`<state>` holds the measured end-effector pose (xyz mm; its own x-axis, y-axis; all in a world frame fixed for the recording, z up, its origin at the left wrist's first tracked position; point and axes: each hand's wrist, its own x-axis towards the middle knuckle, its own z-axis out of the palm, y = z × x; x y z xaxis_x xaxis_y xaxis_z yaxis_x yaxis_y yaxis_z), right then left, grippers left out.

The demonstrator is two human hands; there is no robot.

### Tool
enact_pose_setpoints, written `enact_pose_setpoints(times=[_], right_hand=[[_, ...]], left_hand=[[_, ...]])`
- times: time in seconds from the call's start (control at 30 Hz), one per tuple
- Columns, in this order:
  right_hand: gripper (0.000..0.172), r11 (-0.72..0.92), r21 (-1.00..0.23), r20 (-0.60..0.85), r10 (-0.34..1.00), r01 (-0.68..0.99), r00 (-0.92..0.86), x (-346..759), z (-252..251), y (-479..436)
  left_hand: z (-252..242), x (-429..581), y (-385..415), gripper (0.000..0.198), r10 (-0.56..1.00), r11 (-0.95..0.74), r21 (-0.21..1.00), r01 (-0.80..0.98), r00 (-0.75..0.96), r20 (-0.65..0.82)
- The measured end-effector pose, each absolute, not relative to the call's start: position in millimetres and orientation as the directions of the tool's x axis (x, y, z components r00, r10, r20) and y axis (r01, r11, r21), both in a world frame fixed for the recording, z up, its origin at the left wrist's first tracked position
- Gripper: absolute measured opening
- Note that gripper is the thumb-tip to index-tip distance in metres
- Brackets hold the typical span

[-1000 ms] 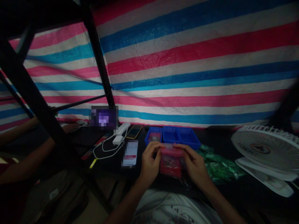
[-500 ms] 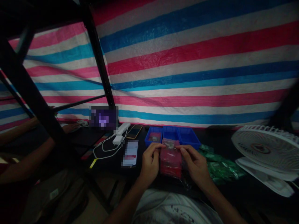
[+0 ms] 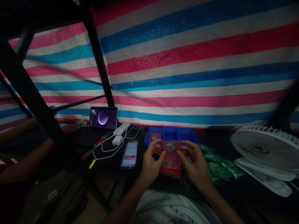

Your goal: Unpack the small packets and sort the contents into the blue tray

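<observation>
A small clear plastic bag with small parts inside is held up between my two hands at the table's near edge. My left hand pinches its left side with thumb and fingers. My right hand grips its right side in the same way. Below the bag, between my hands, lies a red packet stack. Just behind the bag stand blue bins in a row; the left one holds small parts.
A heap of green packets lies right of my hands, with a white fan beyond. To the left are a phone, a white charger with cable, a small screen and another person's arms. A striped tarp hangs behind.
My hands have spread a little apart and risen slightly. The clear bag now stands above the red packets, which were held at their top edge before.
</observation>
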<state>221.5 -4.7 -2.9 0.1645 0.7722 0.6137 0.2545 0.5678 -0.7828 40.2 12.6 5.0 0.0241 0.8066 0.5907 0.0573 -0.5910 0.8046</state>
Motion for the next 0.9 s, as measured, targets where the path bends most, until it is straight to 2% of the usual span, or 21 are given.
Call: enact_pose_setpoints(times=[0.1,0.17,0.3,0.53,0.9], right_hand=[[0.037,0.572,-0.757,0.635,0.759,0.316,0.145,223,-3,-5],[0.028,0.586,-0.713,0.671,0.73,0.386,0.132,224,-3,-5],[0.011,0.62,-0.628,0.726,0.685,0.47,0.066,225,4,-7],[0.013,0.677,-0.558,0.77,0.638,0.48,-0.005,225,9,-11],[0.021,0.635,-0.675,0.672,0.739,0.377,-0.041,222,9,-9]], left_hand=[[8,38,11,0.01,0.773,-0.632,0.759,0.154,0.07,0.63],[11,36,10,0.006,0.757,-0.652,0.738,0.177,0.084,0.648],[15,35,6,0.011,0.743,-0.669,0.727,0.154,0.106,0.661],[9,34,7,0.02,0.756,-0.648,0.734,0.201,0.053,0.653],[18,35,2,0.018,0.722,-0.689,0.709,0.154,0.05,0.691]])
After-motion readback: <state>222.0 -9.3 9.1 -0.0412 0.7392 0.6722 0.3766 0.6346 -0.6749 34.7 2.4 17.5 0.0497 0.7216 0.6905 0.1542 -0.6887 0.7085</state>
